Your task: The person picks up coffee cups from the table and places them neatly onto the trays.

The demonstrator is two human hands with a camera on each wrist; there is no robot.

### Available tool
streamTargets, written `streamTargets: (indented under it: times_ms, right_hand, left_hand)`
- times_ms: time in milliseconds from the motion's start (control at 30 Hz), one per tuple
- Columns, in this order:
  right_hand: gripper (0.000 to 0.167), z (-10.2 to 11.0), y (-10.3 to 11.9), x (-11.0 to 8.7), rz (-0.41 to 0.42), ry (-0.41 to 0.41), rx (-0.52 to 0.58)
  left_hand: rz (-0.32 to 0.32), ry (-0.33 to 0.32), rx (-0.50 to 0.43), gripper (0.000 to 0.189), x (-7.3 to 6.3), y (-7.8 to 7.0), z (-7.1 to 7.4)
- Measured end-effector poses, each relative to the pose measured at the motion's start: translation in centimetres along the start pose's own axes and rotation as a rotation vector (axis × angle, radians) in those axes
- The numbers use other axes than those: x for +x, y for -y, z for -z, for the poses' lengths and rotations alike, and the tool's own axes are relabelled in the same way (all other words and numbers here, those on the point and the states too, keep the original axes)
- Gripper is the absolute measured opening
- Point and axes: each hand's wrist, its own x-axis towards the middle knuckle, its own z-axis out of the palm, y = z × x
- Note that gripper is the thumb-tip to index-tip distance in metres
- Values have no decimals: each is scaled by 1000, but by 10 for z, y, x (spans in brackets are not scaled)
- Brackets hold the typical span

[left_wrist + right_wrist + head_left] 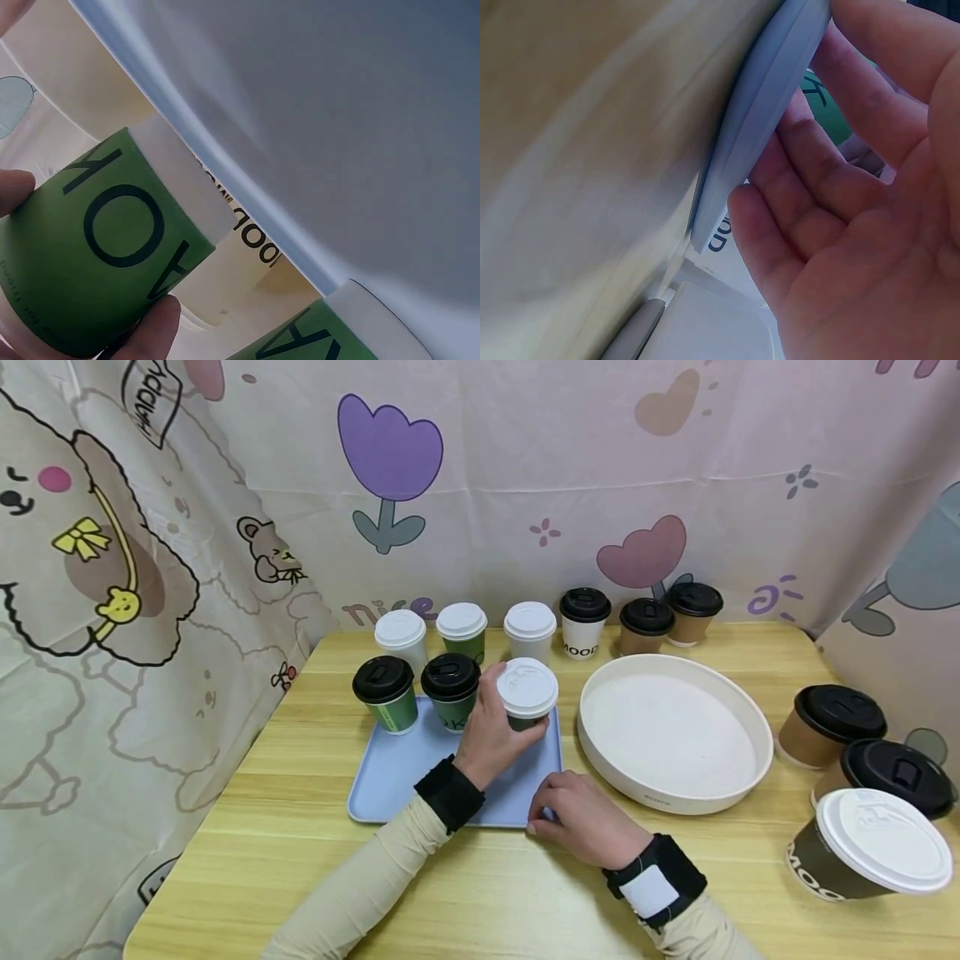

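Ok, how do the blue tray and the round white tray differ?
The blue tray is rectangular with rounded corners; the white tray is a circle. The blue tray has a low rim, the white tray a taller wall. The right hand touches the blue tray's near right corner, while neither hand touches the white tray. Both rest on the wooden table.

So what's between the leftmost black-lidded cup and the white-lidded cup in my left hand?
In the head view, another black-lidded green cup stands between them, plus part of your left hand, which grips the white-lidded cup.
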Motion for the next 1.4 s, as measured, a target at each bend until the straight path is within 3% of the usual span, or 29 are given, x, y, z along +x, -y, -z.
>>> streamTargets:
  times_ms: [600,1167,1400]
  right_hand:
    - [8,0,0,-1,-6,1,-12]
    - [8,-1,0,-1,3,-10,-10]
    - [8,0,-1,-1,2,-6,-11]
  left_hand:
    - [68,44,0,99,3,2,-3]
    - [65,68,61,101,1,6,1]
    - [69,90,45,101,3,7,0]
